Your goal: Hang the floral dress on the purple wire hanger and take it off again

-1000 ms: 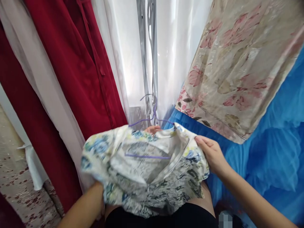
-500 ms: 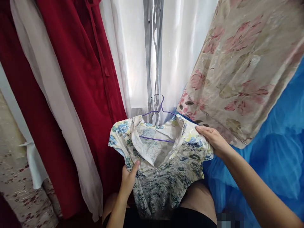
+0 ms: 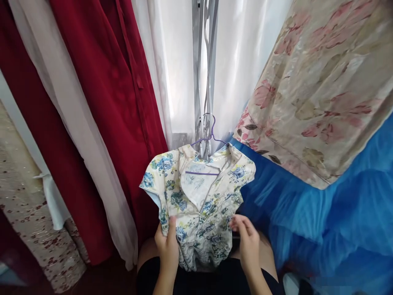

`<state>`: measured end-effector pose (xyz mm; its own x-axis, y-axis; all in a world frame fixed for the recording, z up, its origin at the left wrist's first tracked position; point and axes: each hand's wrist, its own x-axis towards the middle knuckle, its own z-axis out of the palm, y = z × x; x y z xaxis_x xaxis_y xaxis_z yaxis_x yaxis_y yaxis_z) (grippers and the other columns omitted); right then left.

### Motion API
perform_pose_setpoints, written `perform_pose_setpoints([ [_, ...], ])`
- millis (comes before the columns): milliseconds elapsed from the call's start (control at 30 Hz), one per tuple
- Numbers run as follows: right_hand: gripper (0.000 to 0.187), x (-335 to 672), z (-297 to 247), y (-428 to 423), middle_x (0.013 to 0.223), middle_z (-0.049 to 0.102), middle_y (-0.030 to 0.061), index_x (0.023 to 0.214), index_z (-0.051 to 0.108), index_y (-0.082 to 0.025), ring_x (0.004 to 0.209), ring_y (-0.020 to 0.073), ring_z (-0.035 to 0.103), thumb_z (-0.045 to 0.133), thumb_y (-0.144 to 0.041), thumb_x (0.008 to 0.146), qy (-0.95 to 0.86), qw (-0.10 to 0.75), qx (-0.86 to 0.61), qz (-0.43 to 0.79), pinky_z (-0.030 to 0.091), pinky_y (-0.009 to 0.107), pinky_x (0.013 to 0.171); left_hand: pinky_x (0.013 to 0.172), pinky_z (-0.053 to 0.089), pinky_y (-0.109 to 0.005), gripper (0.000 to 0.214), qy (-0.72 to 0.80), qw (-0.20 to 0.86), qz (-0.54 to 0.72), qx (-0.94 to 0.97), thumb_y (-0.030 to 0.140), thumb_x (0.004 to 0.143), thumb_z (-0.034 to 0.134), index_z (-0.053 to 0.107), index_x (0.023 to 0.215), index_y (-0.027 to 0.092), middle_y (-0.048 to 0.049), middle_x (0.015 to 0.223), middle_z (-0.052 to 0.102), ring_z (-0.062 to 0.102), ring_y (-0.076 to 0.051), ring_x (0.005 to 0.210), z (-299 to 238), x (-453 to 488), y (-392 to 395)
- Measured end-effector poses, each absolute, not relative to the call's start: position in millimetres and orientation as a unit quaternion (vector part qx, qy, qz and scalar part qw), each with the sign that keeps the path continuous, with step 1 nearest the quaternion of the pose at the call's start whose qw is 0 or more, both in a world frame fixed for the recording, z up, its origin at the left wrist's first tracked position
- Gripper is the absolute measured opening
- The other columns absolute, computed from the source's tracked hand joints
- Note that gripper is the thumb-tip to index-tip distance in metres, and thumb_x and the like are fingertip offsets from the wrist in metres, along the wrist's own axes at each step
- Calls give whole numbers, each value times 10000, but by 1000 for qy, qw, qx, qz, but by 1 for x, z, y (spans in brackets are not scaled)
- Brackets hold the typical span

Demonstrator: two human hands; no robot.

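A short-sleeved garment [image 3: 178, 200] in white with blue and yellow flowers hangs on a purple wire hanger [image 3: 212, 130], its open neckline turned towards me. Its lower part bunches over my lap, so I cannot tell whether it is a blouse or a dress. My left hand [image 3: 167, 246] grips its left side, thumb in front and fingers behind. At the right side edge, my right hand [image 3: 247, 237] is closed, with bent fingertips against the cloth. The hanger's lower bar [image 3: 202, 173] shows inside the neckline.
Red cloth [image 3: 107, 102] and a pale sheer length [image 3: 73, 90] hang at the left. Behind stands a metal pole [image 3: 197, 73] before white curtains [image 3: 236, 61]. To the right hang a pink-flowered beige cloth [image 3: 322, 98] and blue tulle [image 3: 307, 205].
My right hand has left the garment's right shoulder and come down and inward to its side edge. That shoulder now hangs loose. My left hand keeps its grip, slightly lower.
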<state>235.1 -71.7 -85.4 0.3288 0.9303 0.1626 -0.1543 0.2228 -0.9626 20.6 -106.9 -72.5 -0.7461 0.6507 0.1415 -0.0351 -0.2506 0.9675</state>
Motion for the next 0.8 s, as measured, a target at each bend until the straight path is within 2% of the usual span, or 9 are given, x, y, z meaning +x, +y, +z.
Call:
perform_pose_setpoints([
  [67,410,224,-78,-75,686,653,35,878,700,-190,675,222,572,589,-581,934,-513,556,-405,514,443,332,659,1046,508,-418,525,540,266,755,259,533,855,726,708,1211,148,-133,1218,738,647,-328,1229,-77,32,-109],
  [167,362,209,-56,-75,748,661,30,882,654,-222,697,215,569,555,-557,977,-580,482,-334,565,430,328,675,1026,520,-404,517,505,323,758,258,511,855,739,700,1216,143,-130,1212,739,659,-320,1209,-82,50,-111],
  [300,369,195,-42,-76,654,592,-4,773,572,-231,639,185,512,569,-535,980,-583,490,-318,565,394,311,653,1012,522,-396,513,494,337,757,263,503,851,746,701,1215,144,-126,1181,746,660,-319,1200,-83,57,-113],
  [467,379,201,-41,-79,567,556,-16,696,572,-213,541,147,420,627,-500,938,-508,524,-334,597,329,286,575,1036,496,-412,509,536,300,733,294,495,849,742,672,1230,165,-115,1177,729,634,-326,1219,-81,42,-110],
  [567,356,205,-32,-81,532,558,-17,698,615,-196,508,130,389,667,-482,904,-489,519,-351,607,289,271,542,1044,484,-439,544,562,217,722,340,468,858,728,581,1302,190,-130,1272,657,616,-323,1217,-83,39,-107],
  [633,361,206,-27,-83,516,568,-12,677,626,-189,499,127,402,699,-481,877,-495,512,-362,602,284,265,531,1079,452,-468,587,564,106,725,380,415,854,734,501,1348,201,-158,1374,557,567,-322,1264,-87,43,-106],
  [700,382,205,-25,-85,498,570,-11,647,619,-190,483,125,417,723,-495,850,-496,508,-368,601,297,262,524,1121,407,-491,528,549,15,703,452,334,856,729,501,1315,206,-165,1384,514,517,-320,1306,-91,53,-106],
  [733,390,204,-26,-86,487,567,-14,638,613,-192,470,122,417,731,-505,837,-493,506,-369,604,303,261,518,1122,402,-493,457,540,5,677,500,294,865,713,527,1273,206,-161,1346,532,518,-316,1298,-93,59,-106],
  [800,398,203,-29,-87,471,560,-20,624,598,-197,446,116,411,743,-513,817,-490,500,-368,612,312,261,509,1055,456,-462,326,522,60,613,589,233,885,666,565,1194,208,-141,1221,599,578,-296,1203,-97,73,-106],
])
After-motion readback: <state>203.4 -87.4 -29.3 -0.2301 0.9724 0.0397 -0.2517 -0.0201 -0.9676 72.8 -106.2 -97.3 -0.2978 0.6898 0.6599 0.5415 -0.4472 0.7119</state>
